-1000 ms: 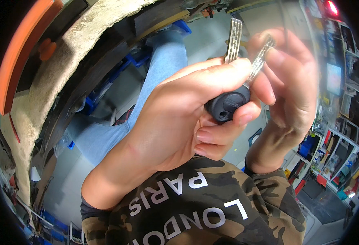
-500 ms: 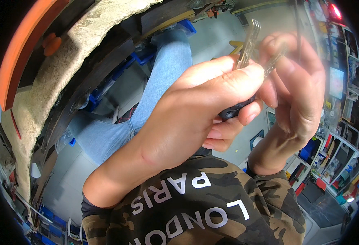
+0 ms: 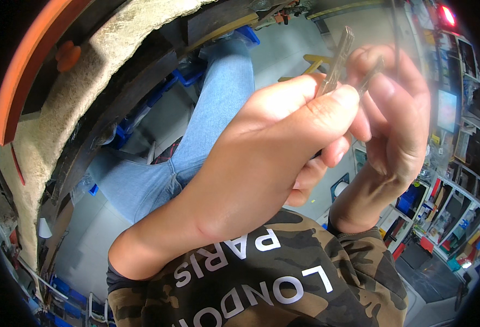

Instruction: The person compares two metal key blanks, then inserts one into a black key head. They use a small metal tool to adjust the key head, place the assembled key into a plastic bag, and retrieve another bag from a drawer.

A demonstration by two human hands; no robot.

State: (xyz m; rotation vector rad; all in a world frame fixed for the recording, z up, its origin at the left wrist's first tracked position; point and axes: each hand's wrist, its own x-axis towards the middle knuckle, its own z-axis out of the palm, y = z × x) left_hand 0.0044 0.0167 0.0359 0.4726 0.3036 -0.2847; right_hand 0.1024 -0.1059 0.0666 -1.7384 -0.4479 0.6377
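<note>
My left hand point(image 3: 283, 141) is closed, holding a metal key point(image 3: 339, 59) whose grooved blade sticks up past the thumb and forefinger. Between the left thumb and my right fingers slants a second thin metal key blade point(image 3: 372, 75). Curled round the tip of that second blade, my right hand point(image 3: 406, 117) has its thumb and fingertips pressed close to it. A dark piece shows only as a sliver below the left thumb; the rest is hidden by the palm. Both hands are raised close together in front of my camouflage shirt point(image 3: 349, 272).
A rough pale bench edge point(image 3: 65, 131) runs along the left, beside a curved orange rim point(image 3: 16, 82). Blue bins point(image 3: 191, 76) sit beneath the bench near my knees. Crowded shelves point(image 3: 463, 201) and a lit screen point(image 3: 447, 109) stand at right. A yellow frame point(image 3: 312, 64) rests on the floor.
My left hand has turned and shifted slightly right, so the black piece in its palm is now mostly hidden. The right hand stays at the second blade, which shows more sharply.
</note>
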